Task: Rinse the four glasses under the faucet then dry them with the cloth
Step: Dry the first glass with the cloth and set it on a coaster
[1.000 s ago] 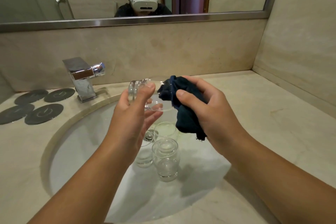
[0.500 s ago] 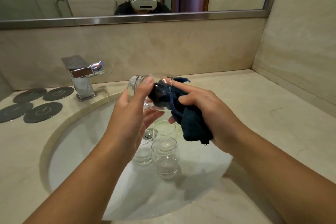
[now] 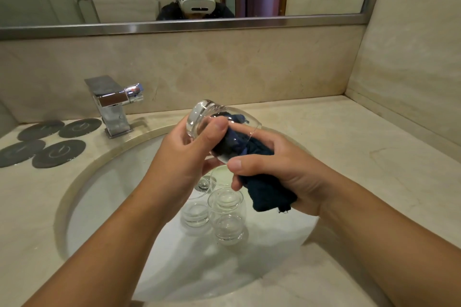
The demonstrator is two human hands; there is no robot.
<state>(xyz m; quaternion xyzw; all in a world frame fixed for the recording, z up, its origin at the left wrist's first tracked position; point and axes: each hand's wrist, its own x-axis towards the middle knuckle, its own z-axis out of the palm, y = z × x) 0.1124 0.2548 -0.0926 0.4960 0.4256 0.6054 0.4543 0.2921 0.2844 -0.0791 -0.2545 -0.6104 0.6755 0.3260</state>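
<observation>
My left hand (image 3: pixel 184 154) grips a clear glass (image 3: pixel 202 117) tipped on its side over the basin, base to the upper left and mouth toward my right hand. My right hand (image 3: pixel 282 169) holds a dark blue cloth (image 3: pixel 269 194); part of the cloth is stuffed inside the glass and the rest hangs below my palm. Three more clear glasses stand upright in the white sink (image 3: pixel 104 197): one in front (image 3: pixel 227 214), one to its left (image 3: pixel 194 214), one behind (image 3: pixel 220 176), partly hidden by my hands.
A chrome faucet (image 3: pixel 112 104) stands at the back left of the basin; no water runs. Several dark round coasters (image 3: pixel 59 153) lie on the beige counter to the left. A mirror spans the wall behind, and a side wall closes the right.
The cloth was outside the glass's mouth; my right hand has pushed it inside. My left hand has turned the glass and raised its base.
</observation>
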